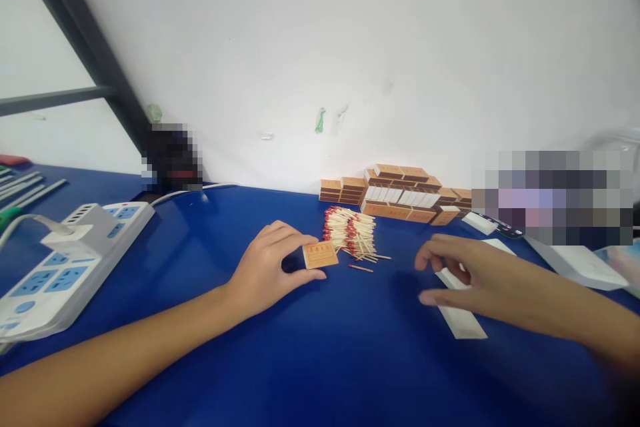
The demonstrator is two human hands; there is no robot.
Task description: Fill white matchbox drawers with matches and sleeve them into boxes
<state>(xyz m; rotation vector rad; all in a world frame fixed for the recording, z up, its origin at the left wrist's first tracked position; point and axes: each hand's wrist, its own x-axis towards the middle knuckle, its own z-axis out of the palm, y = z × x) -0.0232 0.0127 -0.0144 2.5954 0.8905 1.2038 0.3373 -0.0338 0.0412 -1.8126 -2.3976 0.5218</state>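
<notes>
Head view: I'm pinching a matchbox (pixel 321 254) in my left grip (pixel 267 267), just beside piled matches (pixel 367 232); my spread right grip (pixel 475 268) likely needs closing next.

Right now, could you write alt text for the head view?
A left hand has a matchbox between thumb and fingers, beside piled red-tipped matches on a blue table; the right hand is open. Stacked matchboxes stand behind.

Blue table (pixel 300 360), light orange matchbox (pixel 321 254) with red-orange print, pale matchsticks (pixel 363 232) with red tips, orange stacked matchboxes (pixel 385 209) with brown sides, white power strip (pixel 95 248) with light blue sockets (pixel 66 279)
</notes>
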